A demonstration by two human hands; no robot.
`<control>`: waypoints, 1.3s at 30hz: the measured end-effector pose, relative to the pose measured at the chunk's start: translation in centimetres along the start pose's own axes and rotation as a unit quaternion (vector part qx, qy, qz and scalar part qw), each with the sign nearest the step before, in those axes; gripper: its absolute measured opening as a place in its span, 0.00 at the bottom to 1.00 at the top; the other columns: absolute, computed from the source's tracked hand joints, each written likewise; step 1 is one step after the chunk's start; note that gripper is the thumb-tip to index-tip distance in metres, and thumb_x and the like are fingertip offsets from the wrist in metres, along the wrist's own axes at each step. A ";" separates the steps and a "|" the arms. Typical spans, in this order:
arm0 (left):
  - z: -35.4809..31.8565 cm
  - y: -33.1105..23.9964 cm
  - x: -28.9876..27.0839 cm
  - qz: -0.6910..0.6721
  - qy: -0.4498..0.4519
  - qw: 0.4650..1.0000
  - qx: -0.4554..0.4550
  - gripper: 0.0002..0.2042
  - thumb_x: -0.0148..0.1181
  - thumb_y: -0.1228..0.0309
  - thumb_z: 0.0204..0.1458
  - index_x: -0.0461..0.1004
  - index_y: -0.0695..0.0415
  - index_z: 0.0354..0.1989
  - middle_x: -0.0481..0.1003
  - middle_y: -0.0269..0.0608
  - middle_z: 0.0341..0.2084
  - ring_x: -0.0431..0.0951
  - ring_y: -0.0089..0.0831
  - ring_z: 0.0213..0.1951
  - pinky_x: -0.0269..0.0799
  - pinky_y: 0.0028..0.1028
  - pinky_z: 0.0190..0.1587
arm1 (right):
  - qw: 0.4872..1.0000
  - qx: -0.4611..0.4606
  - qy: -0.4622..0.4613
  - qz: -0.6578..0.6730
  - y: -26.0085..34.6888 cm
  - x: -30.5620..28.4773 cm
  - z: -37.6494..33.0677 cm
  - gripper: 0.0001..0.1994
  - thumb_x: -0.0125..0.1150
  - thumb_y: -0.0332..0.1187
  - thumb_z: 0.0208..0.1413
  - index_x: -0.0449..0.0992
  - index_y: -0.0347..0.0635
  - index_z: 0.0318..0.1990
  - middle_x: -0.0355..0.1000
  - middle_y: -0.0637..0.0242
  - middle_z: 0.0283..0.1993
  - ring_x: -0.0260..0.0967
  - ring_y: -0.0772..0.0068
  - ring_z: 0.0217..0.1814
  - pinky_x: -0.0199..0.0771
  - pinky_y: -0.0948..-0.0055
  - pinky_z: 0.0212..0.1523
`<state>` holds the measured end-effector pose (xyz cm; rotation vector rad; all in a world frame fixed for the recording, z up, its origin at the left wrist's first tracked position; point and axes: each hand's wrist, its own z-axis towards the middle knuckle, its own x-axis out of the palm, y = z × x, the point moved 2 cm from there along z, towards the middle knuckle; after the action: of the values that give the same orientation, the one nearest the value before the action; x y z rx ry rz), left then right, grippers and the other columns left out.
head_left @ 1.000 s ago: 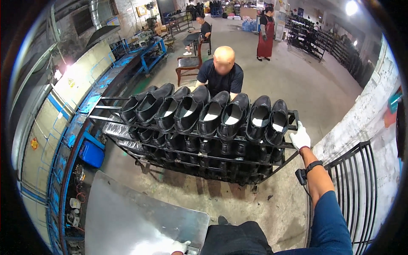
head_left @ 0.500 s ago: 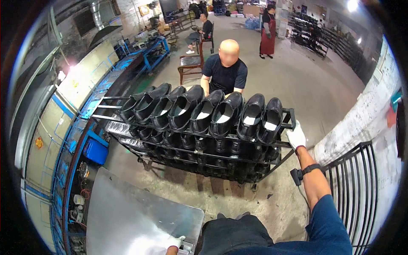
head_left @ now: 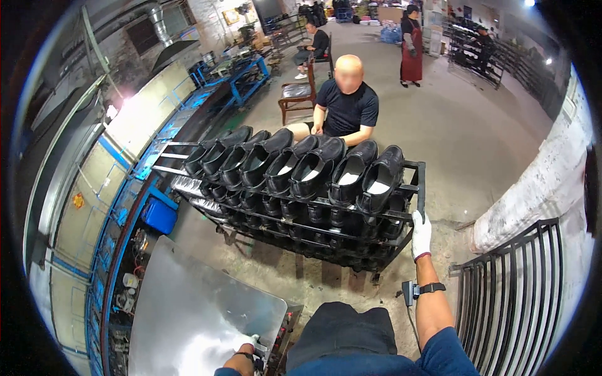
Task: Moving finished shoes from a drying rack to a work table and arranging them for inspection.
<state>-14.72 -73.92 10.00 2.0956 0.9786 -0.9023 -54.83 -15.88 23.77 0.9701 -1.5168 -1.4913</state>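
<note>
A black metal rack (head_left: 411,247) stands before me, its top tier lined with black leather shoes (head_left: 313,169) showing pale insoles; more shoes fill the lower tiers. My right hand (head_left: 421,237), in a white glove, is closed around the upright at the rack's right end. At lower left, my gloved left hand (head_left: 247,343) rests by the corner of a shiny sheet-metal tabletop (head_left: 188,301), near a small metal fitting (head_left: 260,352). Glare and the small size of that hand hide how its fingers are set.
A person (head_left: 348,103) sits just behind the rack. A wooden chair (head_left: 297,94) and a person in a red apron (head_left: 411,47) are farther back. A blue-edged conveyor (head_left: 100,282) with a blue bin (head_left: 159,216) runs along the left; black bars (head_left: 511,294) and a white wall stand right.
The rack's right end has shifted left, and my right hand has moved left and lower with it. The seated person's hands now show above the shoes. My left hand stays at the tabletop.
</note>
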 end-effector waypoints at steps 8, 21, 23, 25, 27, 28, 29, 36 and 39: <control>1.3 -0.2 -0.1 0.016 0.070 0.997 0.008 0.40 0.65 0.33 0.41 0.80 0.55 0.53 0.79 0.47 0.53 0.79 0.42 0.55 0.75 0.36 0.55 | 0.999 0.014 -0.004 0.032 -0.8 0.7 0.1 0.15 0.60 0.45 0.66 0.76 0.41 0.45 0.63 0.79 0.29 0.58 0.84 0.29 0.60 0.77 0.31; 6.9 -0.6 0.4 0.008 0.294 0.954 0.055 0.36 0.64 0.39 0.51 0.77 0.60 0.56 0.78 0.48 0.54 0.79 0.40 0.53 0.72 0.39 0.56 | 0.993 -0.003 -0.088 0.073 -3.4 0.5 1.0 0.11 0.62 0.41 0.64 0.76 0.42 0.40 0.67 0.77 0.29 0.61 0.82 0.29 0.62 0.76 0.32; 7.7 -0.6 0.3 -0.015 0.350 0.937 0.000 0.35 0.64 0.39 0.52 0.77 0.60 0.56 0.79 0.47 0.54 0.78 0.39 0.52 0.71 0.40 0.56 | 0.994 0.014 -0.092 0.064 -2.8 0.5 0.6 0.11 0.63 0.42 0.63 0.76 0.44 0.39 0.67 0.77 0.30 0.61 0.82 0.30 0.62 0.75 0.33; 9.3 -0.8 0.9 0.088 0.342 0.932 0.077 0.35 0.64 0.39 0.52 0.78 0.58 0.56 0.78 0.48 0.54 0.78 0.40 0.52 0.70 0.42 0.57 | 0.992 0.016 -0.100 0.073 -2.8 0.6 0.7 0.11 0.63 0.42 0.62 0.77 0.45 0.39 0.67 0.77 0.29 0.61 0.81 0.30 0.62 0.75 0.34; 10.3 -1.4 1.0 0.124 0.332 0.925 0.139 0.37 0.63 0.39 0.53 0.74 0.58 0.60 0.77 0.49 0.55 0.77 0.42 0.55 0.69 0.42 0.59 | 0.991 0.021 -0.108 0.078 -2.4 0.5 0.6 0.11 0.63 0.43 0.62 0.77 0.45 0.39 0.67 0.77 0.29 0.61 0.81 0.29 0.61 0.75 0.34; 10.6 -1.0 1.2 0.142 0.326 0.921 0.160 0.35 0.63 0.40 0.53 0.76 0.57 0.59 0.79 0.49 0.52 0.79 0.43 0.52 0.71 0.43 0.57 | 0.992 0.022 -0.105 0.074 -2.0 0.7 0.3 0.12 0.62 0.43 0.63 0.77 0.45 0.39 0.66 0.77 0.29 0.60 0.81 0.30 0.61 0.75 0.34; 10.3 -1.6 0.6 0.160 0.320 0.915 0.186 0.33 0.64 0.41 0.53 0.77 0.57 0.57 0.80 0.50 0.49 0.80 0.43 0.50 0.72 0.45 0.55 | 0.992 0.021 -0.105 0.068 -1.5 0.9 0.1 0.12 0.60 0.43 0.64 0.76 0.45 0.39 0.66 0.78 0.29 0.60 0.82 0.31 0.60 0.75 0.35; 15.0 -6.8 -4.5 0.083 0.464 0.869 0.147 0.28 0.64 0.44 0.54 0.79 0.57 0.51 0.82 0.49 0.43 0.82 0.43 0.43 0.76 0.45 0.48 | 0.971 0.031 -0.231 0.047 -3.5 0.7 0.1 0.13 0.52 0.42 0.70 0.72 0.47 0.34 0.59 0.79 0.32 0.53 0.82 0.35 0.56 0.76 0.37; 15.3 -8.8 -6.6 0.029 0.531 0.839 0.116 0.26 0.64 0.45 0.54 0.81 0.57 0.48 0.83 0.48 0.40 0.84 0.42 0.40 0.78 0.45 0.45 | 0.970 0.036 -0.237 0.047 -4.3 0.2 -0.7 0.14 0.51 0.42 0.71 0.72 0.48 0.33 0.59 0.79 0.31 0.53 0.82 0.34 0.56 0.76 0.37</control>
<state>-29.83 -83.71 4.50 2.8477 1.3326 0.3222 -54.30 -16.37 19.45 0.5912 -1.9329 -1.6875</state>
